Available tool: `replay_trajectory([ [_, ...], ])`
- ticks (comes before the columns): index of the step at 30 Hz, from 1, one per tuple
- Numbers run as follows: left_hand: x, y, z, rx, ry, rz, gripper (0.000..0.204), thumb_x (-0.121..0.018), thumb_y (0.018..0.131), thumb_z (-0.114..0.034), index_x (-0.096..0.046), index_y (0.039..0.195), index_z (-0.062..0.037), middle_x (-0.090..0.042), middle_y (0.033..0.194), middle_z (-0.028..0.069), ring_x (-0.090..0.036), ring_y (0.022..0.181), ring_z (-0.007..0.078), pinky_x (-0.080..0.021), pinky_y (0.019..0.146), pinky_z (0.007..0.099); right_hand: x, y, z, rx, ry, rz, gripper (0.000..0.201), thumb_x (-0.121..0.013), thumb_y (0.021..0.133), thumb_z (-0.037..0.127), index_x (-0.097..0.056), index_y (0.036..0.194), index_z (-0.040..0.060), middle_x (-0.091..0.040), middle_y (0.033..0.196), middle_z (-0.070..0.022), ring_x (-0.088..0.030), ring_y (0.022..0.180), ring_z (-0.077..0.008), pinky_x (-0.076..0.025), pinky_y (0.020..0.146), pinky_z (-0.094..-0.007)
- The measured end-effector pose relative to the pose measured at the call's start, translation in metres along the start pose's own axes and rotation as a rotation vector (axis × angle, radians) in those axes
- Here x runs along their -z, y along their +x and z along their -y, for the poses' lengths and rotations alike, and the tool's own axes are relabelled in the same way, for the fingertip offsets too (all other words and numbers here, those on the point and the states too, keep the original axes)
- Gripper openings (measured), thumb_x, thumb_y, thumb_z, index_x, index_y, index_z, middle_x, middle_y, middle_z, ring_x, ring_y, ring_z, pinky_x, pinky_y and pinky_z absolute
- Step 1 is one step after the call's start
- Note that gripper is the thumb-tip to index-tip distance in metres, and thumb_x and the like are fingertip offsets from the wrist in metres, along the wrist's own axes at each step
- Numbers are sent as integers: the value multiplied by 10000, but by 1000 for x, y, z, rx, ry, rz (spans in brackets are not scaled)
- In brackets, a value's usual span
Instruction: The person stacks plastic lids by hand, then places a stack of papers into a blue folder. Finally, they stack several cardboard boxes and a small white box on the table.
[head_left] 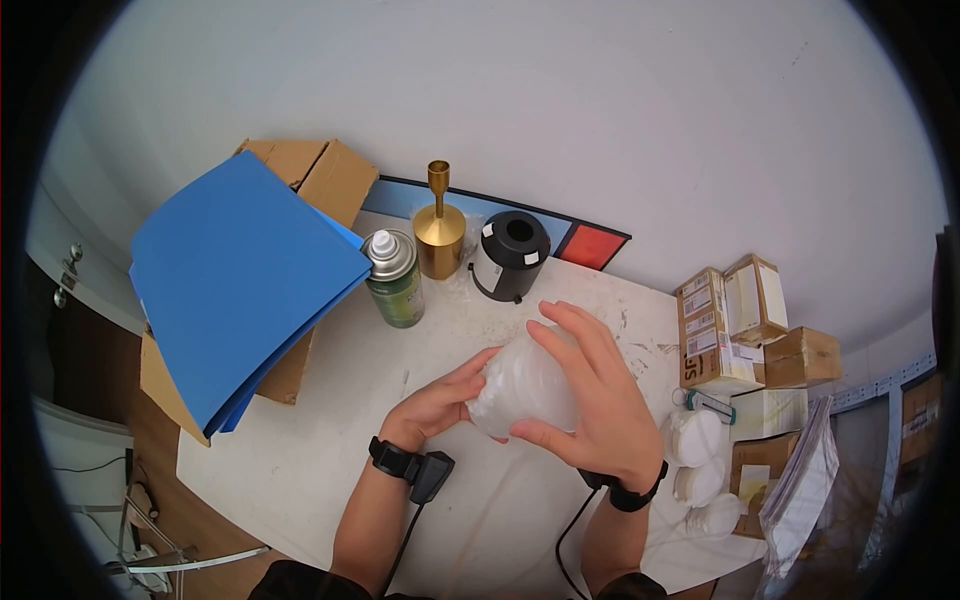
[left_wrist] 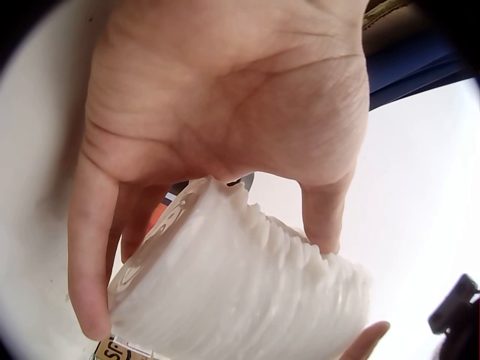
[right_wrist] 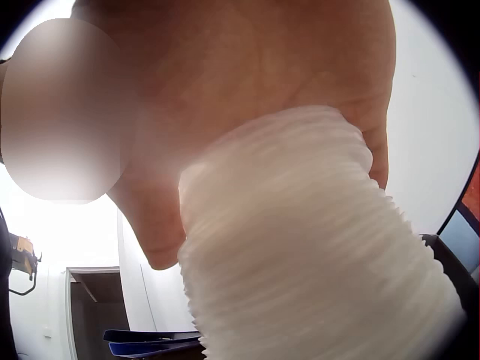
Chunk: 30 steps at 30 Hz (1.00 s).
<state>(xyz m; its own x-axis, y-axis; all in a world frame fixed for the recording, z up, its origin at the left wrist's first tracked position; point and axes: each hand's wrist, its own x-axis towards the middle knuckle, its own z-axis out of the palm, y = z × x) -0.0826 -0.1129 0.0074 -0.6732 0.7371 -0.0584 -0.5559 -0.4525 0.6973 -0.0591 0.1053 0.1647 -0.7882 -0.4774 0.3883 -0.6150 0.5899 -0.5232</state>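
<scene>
White ridged roll (head_left: pixel 530 385) sits between a person's two bare hands, over a pale table (head_left: pixel 280 465); from where I stand, I cannot tell whether it touches the tabletop. At far left, blue folders (head_left: pixel 245 280) lie across a cardboard box (head_left: pixel 340 185). Next, toward the wall, come a green spray can (head_left: pixel 397 298) with a white nozzle, a gold candlestick (head_left: pixel 440 240) and a black cylinder (head_left: pixel 512 265) with a hole in its top. Nearer the person, the left hand (head_left: pixel 437 403) grips the roll's left end, thumb on one side, fingers on the other. The roll is tilted, its ridges running round its side. The right hand (head_left: pixel 610 420) cups the opposite end, thumb and fingers spread apart around it, palm close over that end. Farther right, small parcels (head_left: pixel 705 330) stand grouped near the table's edge, with several white bundles (head_left: pixel 692 438) just beside them.
</scene>
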Motion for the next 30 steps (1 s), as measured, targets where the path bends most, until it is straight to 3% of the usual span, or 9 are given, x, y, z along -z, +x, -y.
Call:
replay_trajectory([
  [4, -1, 0, -1, 5, 7, -6, 850, -617, 1028, -480, -185, 1661, -112, -431, 1586, 95, -503, 1413, 253, -555, 1025, 451, 1, 2, 3, 27, 23, -9, 800, -910, 735, 355, -594, 1406, 55, -519, 1439, -225, -519, 1309, -438, -470, 1065, -508],
  [7, -7, -1, -5, 50, -57, -49, 987, -691, 978, -452, -105, 1673, -69, -308, 1681, 109, -362, 1530, 265, -321, 1236, 440, -2, 4, 5, 33, -47, 0, 775, -898, 742, 376, -608, 1391, 67, -521, 1434, -220, -525, 1290, -432, -460, 1062, -502],
  [10, -5, -3, -4, 71, -42, -89, 977, -691, 977, -471, -128, 1669, -70, -328, 1669, 110, -386, 1515, 264, -336, 1229, 429, -8, 6, 6, 9, -71, 8, 777, -885, 750, 408, -606, 1394, 74, -515, 1437, -217, -515, 1299, -435, -440, 1073, -499],
  [13, -8, -2, -8, 57, 10, -89, 894, -632, 1013, -489, -164, 1662, -89, -354, 1649, 118, -446, 1473, 287, -449, 1150, 470, -10, 6, 5, 12, -62, 7, 776, -870, 760, 418, -598, 1403, 80, -511, 1438, -213, -504, 1313, -431, -420, 1085, -500],
  [19, -14, 1, -13, 118, 2, -83, 734, -464, 1078, -523, -185, 1657, -167, -396, 1600, 115, -509, 1407, 306, -579, 970, 615, -15, -12, -14, -75, -54, -2, 767, -851, 780, 373, -569, 1422, 62, -498, 1476, -203, -474, 1364, -421, -398, 1121, -503],
  [22, -21, 2, -15, 120, 34, -89, 689, -418, 1092, -512, -250, 1638, -127, -481, 1536, 154, -572, 1343, 336, -594, 960, 560, -9, -38, -27, -142, -33, -106, 762, -829, 806, 363, -547, 1441, 49, -492, 1494, -201, -462, 1385, -415, -376, 1145, -509],
  [25, -12, 6, -9, 142, 53, 5, 656, -484, 1088, -427, -274, 1624, -113, -518, 1498, 152, -627, 1271, 321, -601, 951, 544, -3, -72, -37, -224, -109, -226, 757, -803, 835, 353, -524, 1465, 40, -443, 1543, -211, -423, 1420, -417, -355, 1163, -505],
  [28, -3, 9, 2, 130, 217, 23, 654, -598, 1051, -315, -322, 1597, -84, -570, 1440, 138, -677, 1178, 278, -609, 944, 514, -6, -102, -28, -294, -271, -400, 766, -778, 862, 347, -495, 1496, 26, -442, 1497, -232, -448, 1358, -417, -371, 1137, -503],
  [30, -12, 12, 6, 126, 290, -35, 647, -654, 1021, -248, -366, 1571, -63, -623, 1379, 148, -687, 1143, 258, -617, 908, 445, -13, -119, -21, -447, -191, -436, 779, -770, 876, 349, -475, 1513, 14, -455, 1432, -235, -473, 1283, -405, -390, 1108, -492],
])
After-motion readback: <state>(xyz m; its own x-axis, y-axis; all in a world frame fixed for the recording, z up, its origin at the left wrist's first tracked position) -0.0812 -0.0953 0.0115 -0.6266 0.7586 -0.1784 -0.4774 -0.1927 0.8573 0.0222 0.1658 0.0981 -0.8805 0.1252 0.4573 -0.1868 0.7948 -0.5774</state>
